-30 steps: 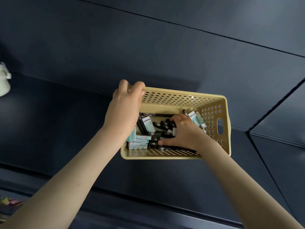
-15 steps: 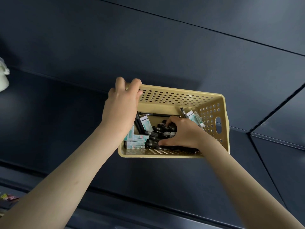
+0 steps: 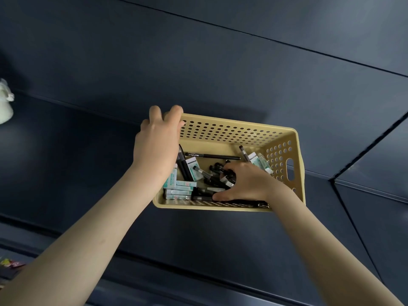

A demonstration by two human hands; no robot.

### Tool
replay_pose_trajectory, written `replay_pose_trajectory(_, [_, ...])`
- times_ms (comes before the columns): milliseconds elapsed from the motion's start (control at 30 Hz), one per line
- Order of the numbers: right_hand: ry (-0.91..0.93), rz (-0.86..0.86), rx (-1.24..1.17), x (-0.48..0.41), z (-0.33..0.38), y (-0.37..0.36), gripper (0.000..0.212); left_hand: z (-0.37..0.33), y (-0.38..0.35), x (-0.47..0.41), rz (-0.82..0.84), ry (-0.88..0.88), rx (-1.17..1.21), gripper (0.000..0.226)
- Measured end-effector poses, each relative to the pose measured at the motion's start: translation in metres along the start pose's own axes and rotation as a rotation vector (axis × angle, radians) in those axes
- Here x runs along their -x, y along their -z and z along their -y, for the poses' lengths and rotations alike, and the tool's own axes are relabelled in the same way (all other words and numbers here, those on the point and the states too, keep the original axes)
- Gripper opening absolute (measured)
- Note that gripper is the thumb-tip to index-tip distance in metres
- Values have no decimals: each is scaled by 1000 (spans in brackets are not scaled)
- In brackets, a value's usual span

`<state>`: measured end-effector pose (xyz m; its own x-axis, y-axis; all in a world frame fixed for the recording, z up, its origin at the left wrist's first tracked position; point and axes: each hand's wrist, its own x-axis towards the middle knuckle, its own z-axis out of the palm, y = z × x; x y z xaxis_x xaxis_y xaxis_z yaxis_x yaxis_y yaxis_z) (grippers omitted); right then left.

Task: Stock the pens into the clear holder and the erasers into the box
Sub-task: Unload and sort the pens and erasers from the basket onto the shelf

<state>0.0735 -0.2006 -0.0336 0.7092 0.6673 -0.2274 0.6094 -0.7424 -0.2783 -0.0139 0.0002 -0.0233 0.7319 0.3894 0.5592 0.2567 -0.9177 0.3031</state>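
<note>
A yellow perforated basket (image 3: 231, 130) sits on a dark blue shelf. Inside lie several black pens (image 3: 212, 155) and several white-and-teal boxed erasers (image 3: 180, 191). My left hand (image 3: 156, 146) grips the basket's far left corner, fingers curled over the rim. My right hand (image 3: 245, 182) reaches into the basket and curls around a bunch of black pens near the middle; its thumb lies along the pens by the front wall. The clear holder and the box are not in view.
Dark blue shelf boards (image 3: 88, 173) run above and below the basket. A white object (image 3: 5, 107) stands at the far left edge. Some colourful items (image 3: 8, 262) show at the lower left corner.
The basket and both hands sit slightly lower and to the left in view than a second ago. My right hand stays in the pile of pens, fingers closing a little more.
</note>
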Motion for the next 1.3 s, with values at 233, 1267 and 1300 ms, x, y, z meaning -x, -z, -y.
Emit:
replay_pose_trajectory(233, [11, 64, -26, 6, 2, 6, 93, -2, 1, 1, -4, 10, -13, 28])
replay_pose_trajectory(1267, [76, 36, -402, 10, -8, 10, 60, -5, 4, 7, -23, 14, -31, 30])
replay_pose_trajectory(1300, [92, 12, -432, 10, -8, 11, 53, -4, 4, 7, -23, 14, -31, 30])
